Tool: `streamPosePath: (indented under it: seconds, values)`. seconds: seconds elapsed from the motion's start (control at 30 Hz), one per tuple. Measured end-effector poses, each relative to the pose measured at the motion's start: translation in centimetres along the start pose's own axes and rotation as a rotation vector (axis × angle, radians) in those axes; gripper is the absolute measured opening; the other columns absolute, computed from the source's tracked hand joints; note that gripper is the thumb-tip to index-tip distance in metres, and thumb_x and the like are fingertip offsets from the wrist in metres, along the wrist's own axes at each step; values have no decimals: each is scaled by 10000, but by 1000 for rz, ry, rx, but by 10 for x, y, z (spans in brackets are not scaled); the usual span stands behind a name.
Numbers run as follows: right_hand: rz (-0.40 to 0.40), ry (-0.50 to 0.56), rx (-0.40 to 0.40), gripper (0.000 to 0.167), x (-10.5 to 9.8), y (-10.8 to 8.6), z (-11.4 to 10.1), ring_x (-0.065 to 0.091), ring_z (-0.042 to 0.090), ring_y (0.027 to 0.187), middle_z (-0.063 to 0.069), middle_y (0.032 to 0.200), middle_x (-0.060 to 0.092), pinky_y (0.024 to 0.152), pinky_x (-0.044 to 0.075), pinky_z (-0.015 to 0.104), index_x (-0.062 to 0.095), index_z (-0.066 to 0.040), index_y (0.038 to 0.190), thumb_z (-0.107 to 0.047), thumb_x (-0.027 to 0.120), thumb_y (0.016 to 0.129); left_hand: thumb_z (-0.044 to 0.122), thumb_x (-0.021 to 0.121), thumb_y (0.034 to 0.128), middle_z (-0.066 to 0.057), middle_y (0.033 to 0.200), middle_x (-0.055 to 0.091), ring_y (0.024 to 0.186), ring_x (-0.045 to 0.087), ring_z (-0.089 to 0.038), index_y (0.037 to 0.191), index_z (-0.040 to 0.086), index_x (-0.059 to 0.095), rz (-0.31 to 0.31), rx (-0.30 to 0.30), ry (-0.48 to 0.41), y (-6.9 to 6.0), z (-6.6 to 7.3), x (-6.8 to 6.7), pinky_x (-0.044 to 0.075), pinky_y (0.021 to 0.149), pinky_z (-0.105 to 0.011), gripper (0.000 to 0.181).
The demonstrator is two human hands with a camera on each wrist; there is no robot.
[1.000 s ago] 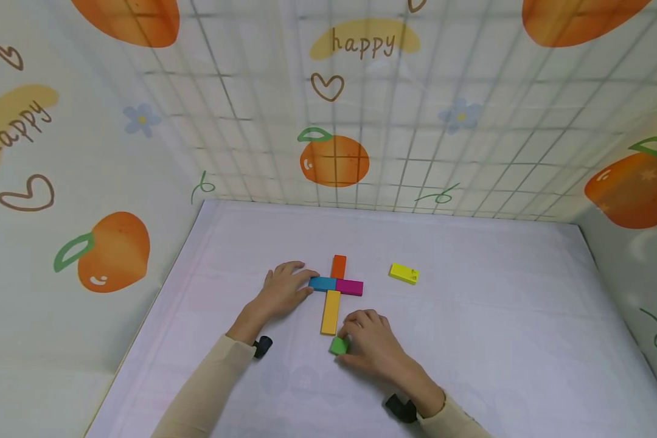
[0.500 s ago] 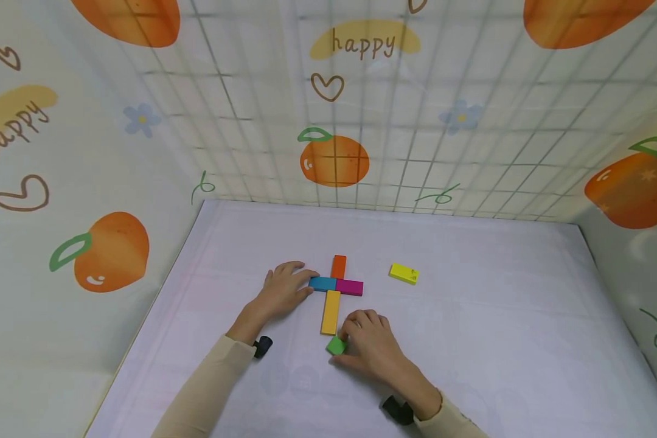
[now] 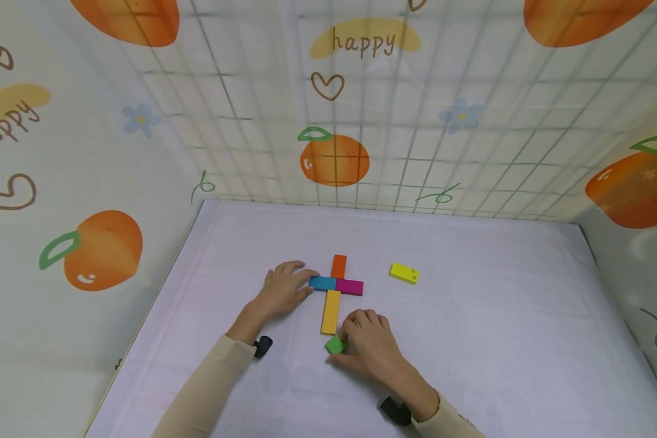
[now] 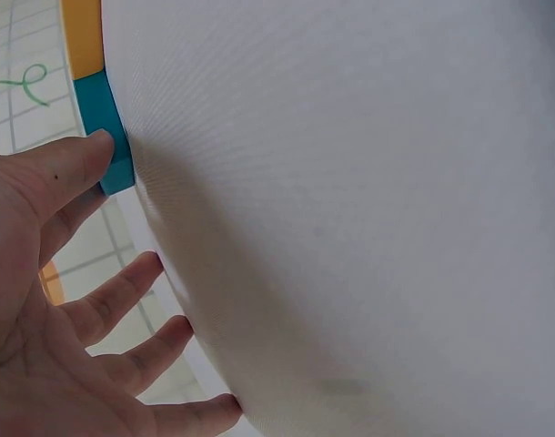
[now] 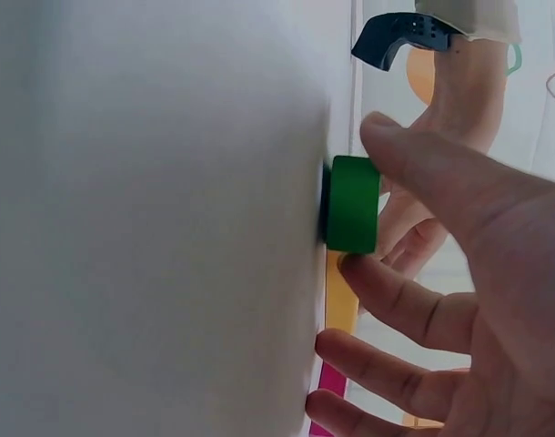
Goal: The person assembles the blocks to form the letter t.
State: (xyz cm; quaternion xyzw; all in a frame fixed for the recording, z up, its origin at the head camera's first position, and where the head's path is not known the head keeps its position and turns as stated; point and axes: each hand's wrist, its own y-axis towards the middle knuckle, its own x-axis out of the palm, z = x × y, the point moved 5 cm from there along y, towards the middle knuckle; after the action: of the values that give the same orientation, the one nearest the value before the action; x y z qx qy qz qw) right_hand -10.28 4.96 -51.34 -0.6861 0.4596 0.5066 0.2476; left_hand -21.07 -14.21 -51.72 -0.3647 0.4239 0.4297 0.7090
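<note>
Several coloured wooden blocks lie in a cross in the head view. My left hand [image 3: 285,291] holds the left end of the blue block [image 3: 323,283] between thumb and index finger. The blue block meets a magenta block [image 3: 350,287] end to end, with an orange-red block [image 3: 339,266] above and an amber block [image 3: 330,312] below. My right hand [image 3: 373,342] has thumb and index finger around a small green block [image 3: 335,345], set cornerwise just below the amber one. In the right wrist view, the index fingertip touches the green block [image 5: 354,205], the thumb at its upper corner.
A bright yellow block [image 3: 404,273] lies apart, to the right of the cross. The white table [image 3: 498,316] backs onto a patterned curtain [image 3: 252,121], which also hangs at the left and right. Each wrist carries a black camera [image 3: 395,411].
My right hand has shifted slightly left, and the green block has moved left and turned cornerwise under the amber block. My left hand and the other blocks have stayed put.
</note>
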Motion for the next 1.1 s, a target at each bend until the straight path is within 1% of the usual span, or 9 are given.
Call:
streamPosePath:
  seconds: [0.17,0.3,0.5,0.67,1.1]
  values:
    - [-6,-27,17,483,3,1,0,508,271,1054,1,1048,572,867,451,503,552,-248,803,-609,851,687,329,623,1001,-108,1529,401,1418,280,-380,1391,301,597,5,8,12,0,0,0,174,1088,-732,392]
    - [-4,-42,13,494,4,1,1,509,264,1046,-3,1035,570,852,455,498,547,-244,791,-641,827,697,317,624,1001,-114,1519,412,1408,293,-390,1386,300,600,13,18,27,1,0,2,186,1080,-737,386]
    - [9,-48,12,501,4,1,-1,513,261,1029,-4,1024,568,854,454,500,533,-248,779,-640,832,691,331,626,999,-108,1526,402,1411,285,-381,1395,307,589,11,16,24,3,-2,4,181,1084,-734,398]
    - [-13,-58,36,496,5,2,-1,507,255,1037,-7,1023,564,872,450,509,530,-256,776,-646,825,693,345,624,998,-101,1525,405,1411,286,-379,1397,316,588,11,14,30,4,-4,6,186,1085,-731,401]
    - [-24,-55,49,483,5,2,-2,497,255,1025,-3,1012,558,874,451,516,534,-258,775,-649,812,709,322,634,996,-110,1514,420,1402,303,-387,1377,301,609,23,17,20,2,-1,2,183,1080,-738,382]
